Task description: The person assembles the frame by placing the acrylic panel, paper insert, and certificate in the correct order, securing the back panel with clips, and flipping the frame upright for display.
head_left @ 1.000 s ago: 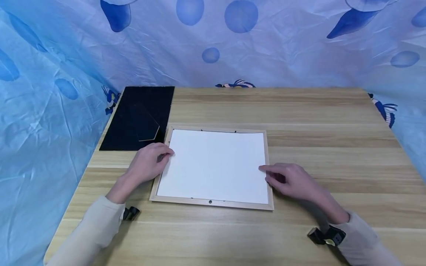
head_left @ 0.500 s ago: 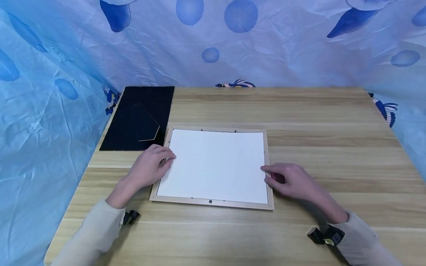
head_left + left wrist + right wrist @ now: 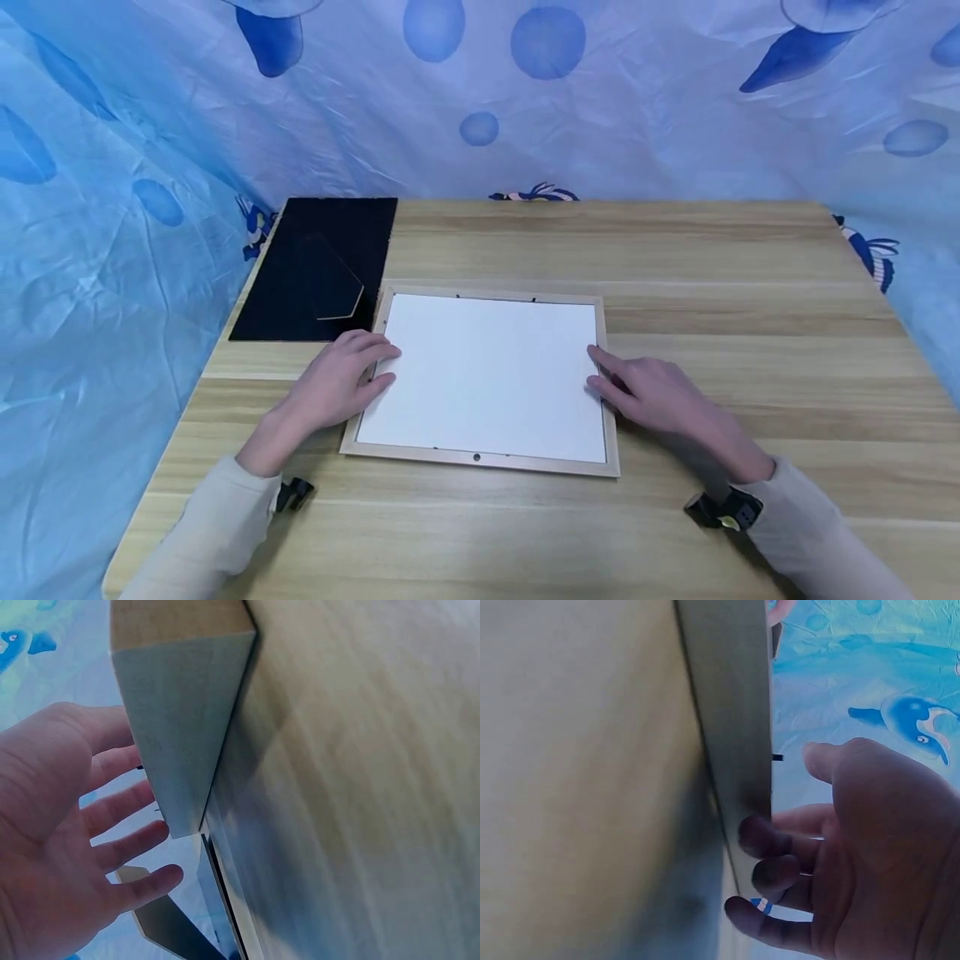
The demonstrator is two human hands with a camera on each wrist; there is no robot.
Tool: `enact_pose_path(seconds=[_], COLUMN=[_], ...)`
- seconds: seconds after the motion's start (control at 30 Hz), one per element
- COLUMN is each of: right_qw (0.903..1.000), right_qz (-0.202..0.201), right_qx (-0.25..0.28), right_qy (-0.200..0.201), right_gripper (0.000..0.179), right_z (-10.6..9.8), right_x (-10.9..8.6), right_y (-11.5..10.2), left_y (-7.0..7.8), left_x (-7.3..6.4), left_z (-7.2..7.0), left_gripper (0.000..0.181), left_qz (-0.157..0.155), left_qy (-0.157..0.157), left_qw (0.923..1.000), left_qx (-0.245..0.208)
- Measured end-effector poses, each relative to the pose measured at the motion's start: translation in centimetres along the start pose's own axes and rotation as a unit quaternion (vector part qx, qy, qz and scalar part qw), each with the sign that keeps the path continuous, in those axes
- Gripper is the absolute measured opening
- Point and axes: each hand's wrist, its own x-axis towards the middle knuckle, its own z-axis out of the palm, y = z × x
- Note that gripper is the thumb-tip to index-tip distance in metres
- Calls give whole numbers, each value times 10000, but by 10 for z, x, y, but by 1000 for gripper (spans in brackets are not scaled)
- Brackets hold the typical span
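A light wooden picture frame (image 3: 480, 461) lies flat on the table, back side up. A white sheet (image 3: 487, 379) or panel fills it. My left hand (image 3: 330, 383) is over the frame's left side, thumb and fingers apart, their tips at the sheet's edge. Across from it, my right hand (image 3: 656, 396) reaches over the right side with index finger and thumb spread on the sheet's border. In the left wrist view the fingers of the left hand (image 3: 82, 817) stretch along the frame's side wall (image 3: 184, 727). The right hand's (image 3: 870, 847) lower fingers bend loosely beside the wood in the right wrist view.
A black backing board (image 3: 315, 258) with a stand flap lies at the table's back left, close to the frame's corner. Small dark tabs (image 3: 778, 757) stick out from the frame's inner edge. A blue patterned sheet (image 3: 630, 125) hangs behind the wooden table (image 3: 712, 283).
My right index finger has moved up along the sheet's right edge, and the thumb has come further onto the sheet. The left thumb and fingers have spread apart a little. The frame stays put.
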Motion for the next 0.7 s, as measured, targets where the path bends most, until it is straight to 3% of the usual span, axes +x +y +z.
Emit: enact_pose_path(seconds=[0.3,0.7], right_qw=[9970,9934], right_qz=[338,590], right_qx=[-66,-126], right_qy=[-687,-971], right_gripper=[68,73], right_z=[-11,-20], right_x=[22,46], right_y=[-2,8], left_y=[-1,3], left_x=[-4,-15], left_z=[-1,-9], left_gripper=[41,57], left_qz=[-10,-31], left_qy=[-244,-820], left_qw=[9997,9965], left_qx=[-47,-173])
